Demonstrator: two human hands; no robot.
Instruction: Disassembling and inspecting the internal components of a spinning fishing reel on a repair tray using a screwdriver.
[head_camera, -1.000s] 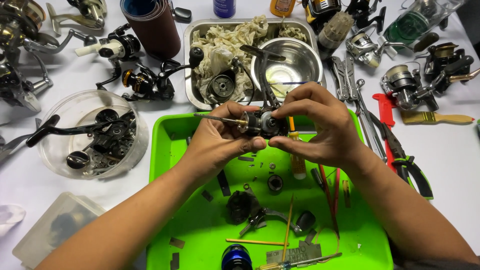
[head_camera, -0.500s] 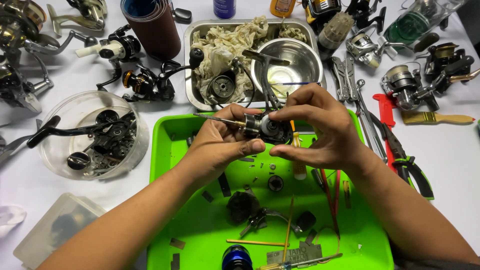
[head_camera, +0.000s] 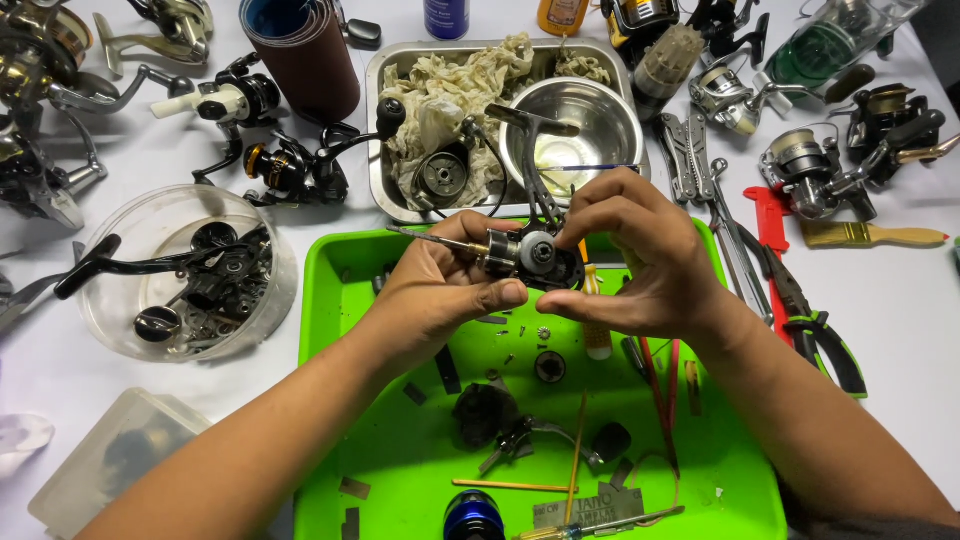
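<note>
Over the far end of a bright green tray (head_camera: 400, 470) both my hands hold a dark fishing reel body (head_camera: 535, 257) with a thin metal shaft sticking out to its left. My left hand (head_camera: 440, 285) cradles the reel body from the left and below, thumb under it. My right hand (head_camera: 635, 260) pinches its right side with fingertips on top and thumb beneath. In the tray lie small loose parts: a tiny gear (head_camera: 544, 333), a black round piece (head_camera: 549, 367), thin wooden sticks and a blue spool (head_camera: 472, 517) at the near edge.
A steel tray (head_camera: 378, 130) behind holds rags, a spool and a steel bowl (head_camera: 590, 130). A clear round tub (head_camera: 150, 280) of black reel parts sits at left. Several reels ring the table's far side. Pliers (head_camera: 810, 310) and a brush (head_camera: 875, 235) lie at right.
Both hands have turned the reel body slightly and shifted it a little right. Nothing else on the table moved.
</note>
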